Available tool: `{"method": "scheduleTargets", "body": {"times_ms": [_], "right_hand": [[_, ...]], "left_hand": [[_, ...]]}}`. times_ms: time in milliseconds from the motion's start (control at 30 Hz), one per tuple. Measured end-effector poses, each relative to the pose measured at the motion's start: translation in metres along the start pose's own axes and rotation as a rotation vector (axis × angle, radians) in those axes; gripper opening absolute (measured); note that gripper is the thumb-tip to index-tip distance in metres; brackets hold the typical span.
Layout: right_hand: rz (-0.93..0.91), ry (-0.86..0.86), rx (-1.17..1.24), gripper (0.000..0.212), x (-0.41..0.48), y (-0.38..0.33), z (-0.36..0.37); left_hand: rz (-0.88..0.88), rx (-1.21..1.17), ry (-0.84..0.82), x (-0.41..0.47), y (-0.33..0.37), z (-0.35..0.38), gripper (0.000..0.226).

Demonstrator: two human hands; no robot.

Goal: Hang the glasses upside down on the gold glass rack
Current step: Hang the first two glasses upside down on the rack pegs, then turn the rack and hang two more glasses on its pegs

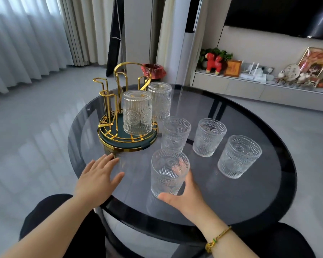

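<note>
Left hand point(99, 178) flat and spread on the dark glass tabletop point(241, 198), fingers point(111, 159) open, gripping nothing, tips just short of the gold glass rack point(119, 116). Beyond those fingertips, rack standing upright on its green round base, gold hooks rising on the far-left side bare. Two embossed tumblers already hung upside down: front hung glass point(137, 112) straight ahead of the left fingers and a little right, rear hung glass point(159, 100) just behind it, the two close together, contact hard to judge.

Further right, right hand point(185, 197) wrapped round the near glass point(169, 172), thumb across the lower front, other fingers point(189, 176) curled behind the right wall, seen through the glass. Glass upright, mouth up; whether its base rests on the tabletop or sits just above it cannot be told. Gold bracelet point(217, 237) on that wrist.

Past the right fingers, second upright glass point(175, 134) just beside the rack's base. Right of that, third upright glass point(209, 136), apart from its neighbours. Farthest right of the fingers, fourth upright glass point(239, 156), standing alone near the tabletop's right side. All four loose glasses mouth-up, none inverted.
</note>
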State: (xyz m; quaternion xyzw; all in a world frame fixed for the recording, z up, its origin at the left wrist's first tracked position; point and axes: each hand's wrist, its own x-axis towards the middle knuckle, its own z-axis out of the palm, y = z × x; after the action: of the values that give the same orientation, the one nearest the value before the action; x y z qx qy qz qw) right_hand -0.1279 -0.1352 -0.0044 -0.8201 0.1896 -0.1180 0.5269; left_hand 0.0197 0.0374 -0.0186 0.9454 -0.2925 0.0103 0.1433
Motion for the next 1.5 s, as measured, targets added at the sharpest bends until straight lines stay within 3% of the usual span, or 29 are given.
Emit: {"method": "scheduleTargets", "body": {"times_ms": [233,333,467,567,633,733,967,1300,1500], "right_hand": [[-0.027,0.061,-0.038,0.063,0.006,-0.001,0.009],[-0.022,0.065,0.006,0.063,0.006,-0.001,0.007],[-0.022,0.09,0.099,0.061,0.01,-0.005,-0.004],[-0.03,0.106,0.124,0.06,0.018,-0.012,-0.011],[-0.051,0.105,0.127,0.06,0.025,-0.018,-0.016],[-0.085,0.111,0.11,0.061,0.032,-0.025,-0.024],[-0.118,0.147,0.102,0.063,0.038,-0.036,-0.043],[-0.174,0.181,0.08,0.059,0.05,-0.053,-0.065],[-0.183,0.18,0.067,0.059,0.052,-0.054,-0.068]], "left_hand": [[-0.003,-0.006,-0.05,-0.001,-0.001,-0.004,0.055],[-0.03,-0.124,-0.045,0.001,-0.001,-0.018,0.045],[-0.025,-0.392,0.303,0.011,-0.002,-0.067,0.014],[0.071,-0.412,0.509,0.038,0.009,-0.117,0.013],[0.149,-0.396,0.551,0.061,0.021,-0.146,0.017],[0.223,-0.297,0.524,0.097,0.035,-0.172,0.025],[0.135,-0.156,0.254,0.157,0.062,-0.184,0.036],[0.179,-0.109,0.227,0.166,0.07,-0.188,0.025],[0.118,-0.121,0.191,0.163,0.063,-0.196,0.02]]}}
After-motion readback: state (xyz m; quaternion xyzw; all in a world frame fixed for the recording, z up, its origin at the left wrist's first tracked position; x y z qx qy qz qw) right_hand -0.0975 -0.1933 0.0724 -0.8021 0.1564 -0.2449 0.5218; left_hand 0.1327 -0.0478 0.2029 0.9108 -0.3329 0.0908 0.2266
